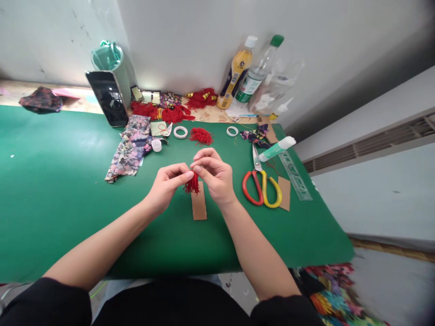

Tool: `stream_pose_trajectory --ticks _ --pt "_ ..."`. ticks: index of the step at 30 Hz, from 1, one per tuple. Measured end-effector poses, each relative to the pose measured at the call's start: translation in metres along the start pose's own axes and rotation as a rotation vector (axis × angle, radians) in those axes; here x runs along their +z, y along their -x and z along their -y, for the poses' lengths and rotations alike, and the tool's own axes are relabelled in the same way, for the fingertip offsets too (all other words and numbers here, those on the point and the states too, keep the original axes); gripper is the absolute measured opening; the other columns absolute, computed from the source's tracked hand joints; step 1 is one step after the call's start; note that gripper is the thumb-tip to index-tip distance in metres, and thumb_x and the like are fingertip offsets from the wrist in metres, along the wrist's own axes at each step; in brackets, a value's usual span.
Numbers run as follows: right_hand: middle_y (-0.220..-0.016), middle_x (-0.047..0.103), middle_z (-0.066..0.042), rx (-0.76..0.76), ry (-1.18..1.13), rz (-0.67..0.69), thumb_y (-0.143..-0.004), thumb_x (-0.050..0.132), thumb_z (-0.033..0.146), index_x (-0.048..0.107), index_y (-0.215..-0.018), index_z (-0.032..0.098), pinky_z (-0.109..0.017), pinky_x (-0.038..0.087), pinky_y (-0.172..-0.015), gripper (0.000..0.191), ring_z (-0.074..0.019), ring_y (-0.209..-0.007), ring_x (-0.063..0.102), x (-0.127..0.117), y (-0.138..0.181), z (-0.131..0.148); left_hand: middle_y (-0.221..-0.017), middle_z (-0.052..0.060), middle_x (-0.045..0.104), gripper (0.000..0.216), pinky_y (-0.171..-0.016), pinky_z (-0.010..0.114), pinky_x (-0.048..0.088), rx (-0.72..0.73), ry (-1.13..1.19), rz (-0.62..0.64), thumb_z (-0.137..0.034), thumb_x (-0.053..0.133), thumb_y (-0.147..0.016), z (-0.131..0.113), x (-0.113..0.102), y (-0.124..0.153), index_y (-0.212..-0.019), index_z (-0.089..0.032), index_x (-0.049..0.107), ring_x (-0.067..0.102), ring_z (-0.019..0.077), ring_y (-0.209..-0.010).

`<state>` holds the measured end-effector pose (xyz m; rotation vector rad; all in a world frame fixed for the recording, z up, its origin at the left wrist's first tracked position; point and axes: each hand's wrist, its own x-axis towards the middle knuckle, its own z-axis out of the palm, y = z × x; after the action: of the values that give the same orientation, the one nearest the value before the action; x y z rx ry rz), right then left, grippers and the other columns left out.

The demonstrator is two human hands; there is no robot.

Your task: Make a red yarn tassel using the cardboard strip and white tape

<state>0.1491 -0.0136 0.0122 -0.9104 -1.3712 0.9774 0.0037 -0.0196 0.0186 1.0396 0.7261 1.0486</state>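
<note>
**Head view, nearest first**

1. Black sleeves (44, 301), at the bottom edge, nearer the camera than the cardboard strip (199, 206); bare forearms run up from them to that strip.
2. Left hand (166, 183), just left of the strip's top end. Thumb and forefinger are closed in a pinch on the head of the red tassel (192, 184).
3. Right hand (215, 174), just right of the strip's top end. Its fingertips are closed on the same tassel head, touching the left hand's fingertips, with the other fingers curled above.
4. Red tassel, held just above the strip's top end, fringe hanging down over it.
5. Green mat (68, 181), under the strip and everything listed below.
6. Scissors (261, 188), red and yellow handles, right of the strip. A second cardboard piece (284, 192), a clear ruler (295, 174) and a glue tube (276, 148) lie further right.
7. Loose red thread bundle (201, 135), beyond the strip, between two white rings (180, 131).
8. Patterned fabric (131, 149), beyond and left of the strip.
9. Finished tassels (200, 98), far beyond the strip at the wall, near two bottles (238, 72).

**Progress (judged):** several tassels look complete. The one in hand is bunched and off the strip, its head being worked. The loose bundle appears unmade.
</note>
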Motion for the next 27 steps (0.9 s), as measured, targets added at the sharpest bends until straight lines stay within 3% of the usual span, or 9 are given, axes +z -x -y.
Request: stream_pose_trajectory --ticks 8,14,17,21,23,25,27 --pt "-0.092 0.062 -0.003 0.044 -0.029 0.035 -0.080 0.069 0.031 0.076 -0.081 0.027 -0.037 0.050 -0.091 0.008 -0.0169 -0.093 0.060 -0.002 -0.002 0.003 -0.060 0.000 0.060 0.035 -0.057 0.026 0.044 0.090 -0.162 -0.038 -0.046 0.073 -0.075 -0.002 0.001 -0.002 -0.065 -0.016 0.058 0.053 0.0110 -0.057" --pt "-0.096 0.062 -0.004 -0.018 0.210 -0.027 -0.079 0.070 0.028 0.075 -0.077 0.026 -0.040 0.048 -0.095 0.006 -0.0193 -0.096 0.059 -0.006 -0.003 0.008 -0.064 0.001 0.063 0.034 -0.065 0.027 0.048 0.134 -0.266 -0.052 -0.047 0.070 -0.077 0.000 -0.001 -0.003 -0.070 -0.015 0.060 0.059 0.0130 -0.063" --pt "-0.099 0.062 -0.005 -0.017 0.195 -0.023 -0.079 0.070 0.030 0.074 -0.076 0.025 -0.042 0.046 -0.099 0.007 -0.0203 -0.100 0.059 -0.007 -0.003 0.006 -0.071 0.003 0.066 0.033 -0.071 0.029 0.050 0.130 -0.287 -0.025 -0.048 0.065 -0.082 0.005 -0.006 -0.006 -0.079 -0.015 0.066 0.061 0.0150 -0.069" --pt "-0.102 0.061 -0.005 0.022 0.124 -0.024 -0.079 0.070 0.035 0.073 -0.075 0.025 -0.043 0.044 -0.102 0.011 -0.0210 -0.104 0.058 -0.008 -0.004 0.000 -0.110 0.009 0.071 0.039 -0.097 0.035 0.046 0.144 -0.182 -0.033 -0.049 0.057 -0.087 0.014 -0.018 -0.010 -0.106 -0.018 0.069 0.063 0.0221 -0.107" --pt "-0.103 0.060 -0.005 0.027 0.124 -0.016 -0.079 0.071 0.037 0.073 -0.074 0.025 -0.043 0.043 -0.103 0.013 -0.0210 -0.106 0.057 -0.008 -0.004 0.000 -0.117 0.010 0.069 0.041 -0.102 0.037 0.043 0.153 -0.144 -0.007 -0.049 0.058 -0.086 0.015 -0.021 -0.012 -0.111 -0.018 0.068 0.060 0.0245 -0.116" --pt "-0.105 0.060 -0.005 0.027 0.144 0.014 -0.078 0.071 0.037 0.073 -0.073 0.025 -0.043 0.042 -0.105 0.013 -0.0211 -0.108 0.056 -0.008 -0.004 0.001 -0.115 0.011 0.070 0.045 -0.096 0.037 0.047 0.135 -0.105 0.037 -0.049 0.062 -0.083 0.013 -0.022 -0.013 -0.115 -0.018 0.066 0.062 0.0249 -0.112" --pt "-0.110 0.059 -0.005 0.026 0.171 0.046 -0.078 0.071 0.036 0.074 -0.072 0.026 -0.044 0.041 -0.106 0.012 -0.0216 -0.111 0.054 -0.008 -0.004 0.002 -0.107 0.010 0.071 0.050 -0.080 0.032 0.050 0.068 -0.052 0.089 -0.048 0.066 -0.081 0.010 -0.019 -0.012 -0.121 -0.019 0.060 0.066 0.0222 -0.098"
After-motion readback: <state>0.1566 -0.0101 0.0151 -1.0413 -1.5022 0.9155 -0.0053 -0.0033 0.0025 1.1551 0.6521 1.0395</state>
